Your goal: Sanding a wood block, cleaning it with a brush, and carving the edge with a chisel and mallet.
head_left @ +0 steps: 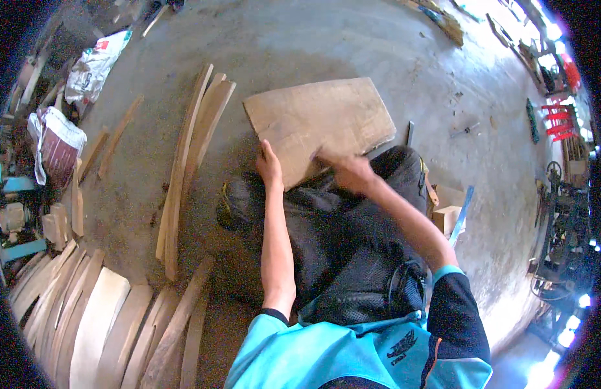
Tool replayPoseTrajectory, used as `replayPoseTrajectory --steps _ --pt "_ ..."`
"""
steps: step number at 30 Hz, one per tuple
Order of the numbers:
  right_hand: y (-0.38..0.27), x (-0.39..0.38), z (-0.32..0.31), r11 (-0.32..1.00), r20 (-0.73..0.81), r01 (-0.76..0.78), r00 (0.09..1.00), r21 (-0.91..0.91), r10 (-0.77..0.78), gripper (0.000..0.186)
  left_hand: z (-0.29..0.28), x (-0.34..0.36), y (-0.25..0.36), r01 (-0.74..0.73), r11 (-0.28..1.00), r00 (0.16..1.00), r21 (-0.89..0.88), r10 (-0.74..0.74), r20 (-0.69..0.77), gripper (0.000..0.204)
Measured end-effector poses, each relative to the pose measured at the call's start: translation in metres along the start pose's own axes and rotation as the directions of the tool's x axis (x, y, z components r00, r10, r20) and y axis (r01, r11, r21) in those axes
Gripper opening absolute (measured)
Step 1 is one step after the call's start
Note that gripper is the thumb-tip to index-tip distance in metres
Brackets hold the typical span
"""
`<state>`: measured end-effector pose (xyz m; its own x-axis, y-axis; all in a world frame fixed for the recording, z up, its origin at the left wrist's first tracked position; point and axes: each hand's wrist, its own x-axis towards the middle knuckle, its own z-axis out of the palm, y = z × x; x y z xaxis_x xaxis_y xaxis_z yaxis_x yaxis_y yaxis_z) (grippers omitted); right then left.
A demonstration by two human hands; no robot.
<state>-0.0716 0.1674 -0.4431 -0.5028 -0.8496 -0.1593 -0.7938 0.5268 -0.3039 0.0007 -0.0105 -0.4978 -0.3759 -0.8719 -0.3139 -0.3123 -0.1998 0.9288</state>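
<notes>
The grey floor (482,78) spreads behind planks (99,324) at the lower left of the frame and a broad wooden board (320,113) at upper centre. The left hand (270,167) clasps the board's lower-left edge, thumb on top; the right hand (351,172), blurred, is at its lower edge, and its grip cannot be told.

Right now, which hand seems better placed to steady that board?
Probably the left hand: it grips the wooden board by its left edge. The right hand is blurred over the near side, its hold unclear.
</notes>
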Motion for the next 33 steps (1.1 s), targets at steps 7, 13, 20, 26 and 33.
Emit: replayPoseTrajectory --steps 7,13,20,26,33 --pt "-0.007 0.006 0.031 0.983 -0.264 0.145 0.958 0.114 -0.111 0.062 -0.006 -0.006 0.004 -0.013 0.997 0.999 -0.072 0.015 0.029 0.059" --pt "0.021 0.02 0.003 0.978 -0.204 -0.195 0.957 0.072 0.206 0.063 0.018 -0.01 0.01 0.019 0.996 0.996 -0.082 -0.011 0.093 0.066" --pt "-0.041 -0.006 0.01 0.987 0.008 -0.084 0.996 0.14 0.084 0.066 0.0 -0.007 0.004 0.027 0.998 0.999 0.062 -0.029 0.024 0.064" --pt "-0.018 0.044 -0.004 0.94 -0.04 -0.308 0.948 0.146 0.317 0.063 0.021 -0.01 0.008 -0.056 0.998 0.998 -0.02 0.055 -0.005 0.062" --pt "-0.022 0.051 -0.005 0.956 -0.108 -0.17 0.974 0.238 0.2 0.058 0.024 -0.003 -0.012 -0.086 0.996 0.993 0.033 0.088 -0.079 0.059"
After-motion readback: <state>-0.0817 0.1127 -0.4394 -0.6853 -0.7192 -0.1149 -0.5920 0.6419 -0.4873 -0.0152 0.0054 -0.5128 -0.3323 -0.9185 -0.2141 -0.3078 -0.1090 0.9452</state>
